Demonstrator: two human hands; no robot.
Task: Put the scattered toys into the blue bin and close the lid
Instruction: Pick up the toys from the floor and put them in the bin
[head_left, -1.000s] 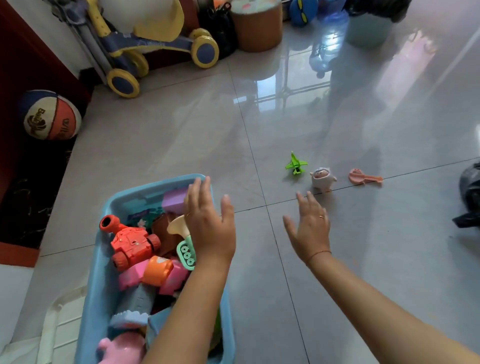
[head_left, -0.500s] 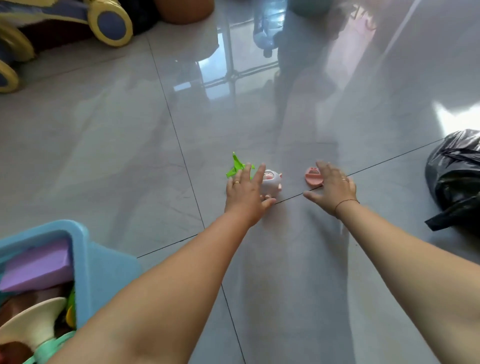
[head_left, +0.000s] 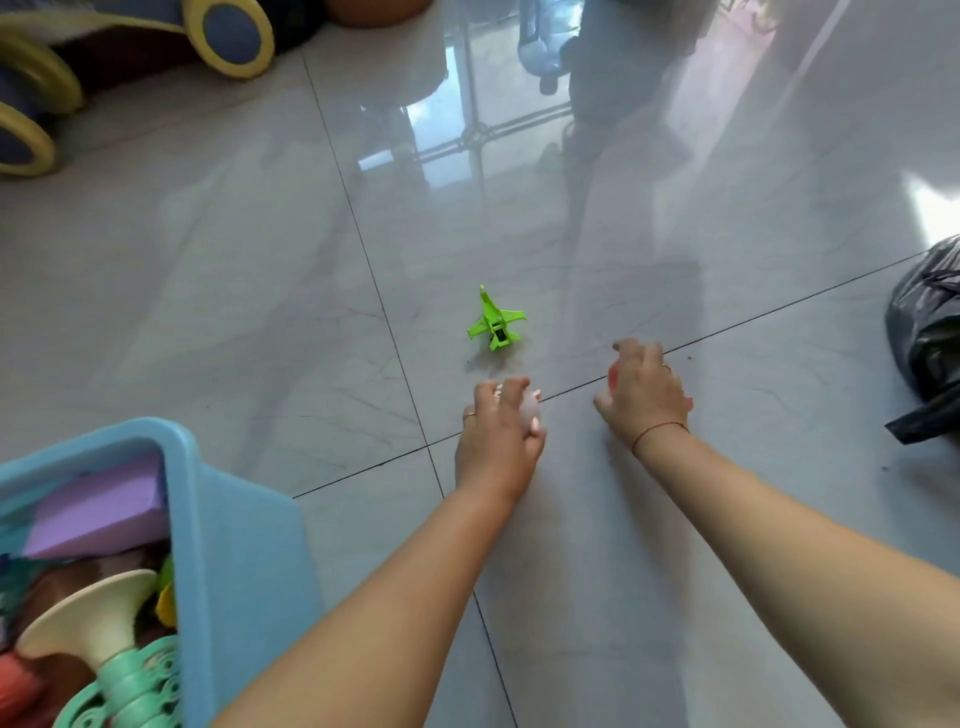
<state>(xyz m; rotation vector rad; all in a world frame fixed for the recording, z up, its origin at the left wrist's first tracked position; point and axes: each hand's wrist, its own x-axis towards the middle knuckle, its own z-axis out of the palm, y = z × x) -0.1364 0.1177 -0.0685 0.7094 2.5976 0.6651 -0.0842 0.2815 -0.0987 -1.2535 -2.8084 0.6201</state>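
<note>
The left hand (head_left: 496, 436) gripped a pale toy (head_left: 531, 411) at centre frame; the right hand (head_left: 647, 397) curled round a pink toy (head_left: 614, 375). A green toy plane (head_left: 496, 325) lay just above, the blue bin (head_left: 223, 519) at lower left.

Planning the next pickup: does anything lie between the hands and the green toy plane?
Nothing visible does. Only bare floor separates the green toy plane from the left hand and right hand, though they grip a pale toy and a pink toy.
</note>
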